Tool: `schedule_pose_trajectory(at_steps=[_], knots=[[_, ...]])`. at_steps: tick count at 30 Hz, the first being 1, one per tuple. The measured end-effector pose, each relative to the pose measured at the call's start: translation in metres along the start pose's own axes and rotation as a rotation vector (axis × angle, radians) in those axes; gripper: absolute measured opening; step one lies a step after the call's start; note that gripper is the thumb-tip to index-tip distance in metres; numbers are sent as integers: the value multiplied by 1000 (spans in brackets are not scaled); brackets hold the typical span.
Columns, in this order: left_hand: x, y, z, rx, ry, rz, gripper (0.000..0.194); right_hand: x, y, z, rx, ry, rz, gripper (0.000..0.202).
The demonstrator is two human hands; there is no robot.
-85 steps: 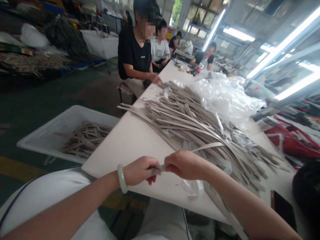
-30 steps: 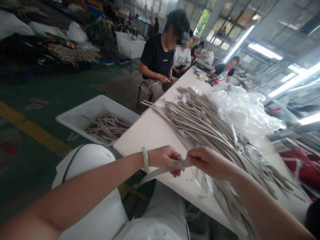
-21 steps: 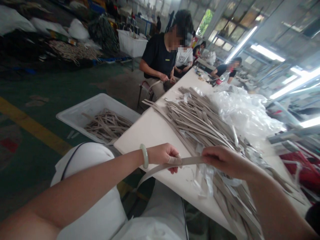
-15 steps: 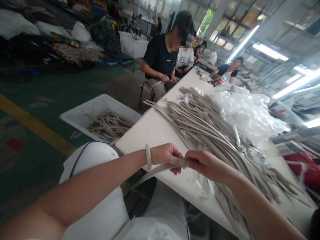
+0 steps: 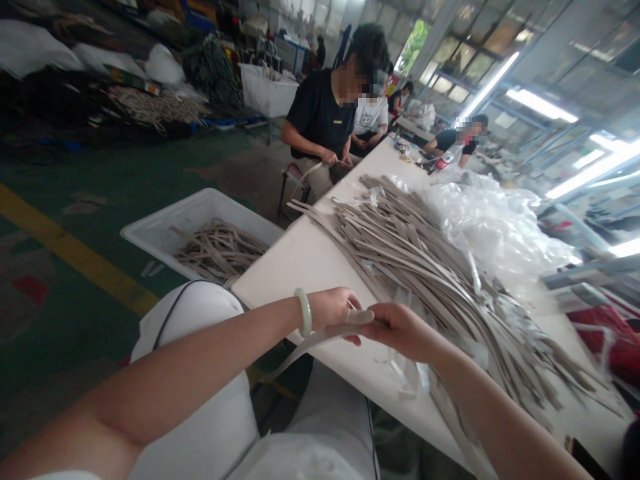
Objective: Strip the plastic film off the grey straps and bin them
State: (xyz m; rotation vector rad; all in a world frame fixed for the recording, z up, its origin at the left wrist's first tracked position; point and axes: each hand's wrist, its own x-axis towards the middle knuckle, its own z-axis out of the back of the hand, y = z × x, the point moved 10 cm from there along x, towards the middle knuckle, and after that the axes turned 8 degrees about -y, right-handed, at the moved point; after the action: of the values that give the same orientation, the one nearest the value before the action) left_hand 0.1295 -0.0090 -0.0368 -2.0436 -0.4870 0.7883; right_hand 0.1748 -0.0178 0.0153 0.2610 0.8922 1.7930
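Above the near edge of the table, my left hand and my right hand meet around a flat beige strap. The fingers of both hands are closed on it. Its loose tail hangs down to the left, past the table edge toward my lap. A short light piece of the strap shows between the two hands; its exact fold is hard to make out. Just beyond my right hand lies a long pile of similar straps.
Crumpled clear plastic lies behind the strap pile. Left of the table stands a white bin holding several straps. A co-worker in a dark shirt sits farther along the table. A bottle is at the far end.
My left hand has shifted slightly to the right. The right hand's fingers have rolled over at the strap, and a short light piece of it now shows between the hands.
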Motion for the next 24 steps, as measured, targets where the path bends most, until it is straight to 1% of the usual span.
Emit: schedule_pose_trajectory(at_steps=[1, 2, 3, 5, 6, 7, 8, 9, 10, 11, 12, 13, 14, 15, 16, 17, 18, 19, 21, 22, 24], knots=[[-3, -3, -2, 2, 74, 3, 64, -1, -7, 7, 120, -26, -47, 38], [-9, -8, -6, 29, 179, 4, 66, -4, -15, 21, 252, -76, -92, 37], [-16, -11, -8, 77, 294, 12, 67, -9, -22, 41, 381, -155, -129, 36], [-34, -13, -8, 197, 488, 49, 64, -25, -36, 98, 604, -398, -144, 34], [-42, -11, -6, 248, 556, 81, 59, -36, -43, 126, 688, -525, -124, 34], [-48, -9, -4, 278, 600, 114, 53, -47, -48, 152, 754, -654, -85, 34], [-51, -8, -3, 284, 617, 135, 46, -56, -52, 171, 802, -759, -45, 34], [-51, -8, -2, 265, 605, 136, 40, -64, -56, 182, 844, -847, -3, 34], [-46, -12, -2, 214, 563, 112, 36, -68, -58, 183, 890, -909, 38, 34], [-40, -18, -2, 131, 498, 62, 34, -68, -59, 173, 939, -932, 62, 34], [-31, -27, 0, 25, 412, -8, 32, -62, -59, 154, 996, -909, 64, 34], [-23, -38, 5, -99, 311, -91, 30, -52, -57, 124, 1052, -838, 33, 34], [-15, -49, 13, -221, 207, -171, 28, -38, -53, 85, 1092, -707, -47, 32], [-9, -57, 21, -331, 112, -233, 26, -24, -46, 40, 1126, -532, -138, 32], [-5, -62, 30, -420, 35, -271, 25, -15, -37, 1, 1145, -404, -196, 31], [-1, -65, 36, -486, -25, -284, 25, -9, -28, -31, 1159, -322, -222, 31], [3, -65, 42, -532, -71, -279, 26, -4, -21, -54, 1171, -294, -237, 32], [6, -64, 47, -558, -111, -267, 27, -1, -16, -72, 1177, -278, -256, 34], [10, -60, 54, -567, -173, -245, 30, 3, -10, -95, 1190, -236, -286, 39], [12, -57, 55, -559, -194, -239, 30, 6, -8, -102, 1197, -211, -300, 41], [14, -50, 53, -539, -207, -226, 30, 12, -7, -108, 1205, -178, -322, 42]])
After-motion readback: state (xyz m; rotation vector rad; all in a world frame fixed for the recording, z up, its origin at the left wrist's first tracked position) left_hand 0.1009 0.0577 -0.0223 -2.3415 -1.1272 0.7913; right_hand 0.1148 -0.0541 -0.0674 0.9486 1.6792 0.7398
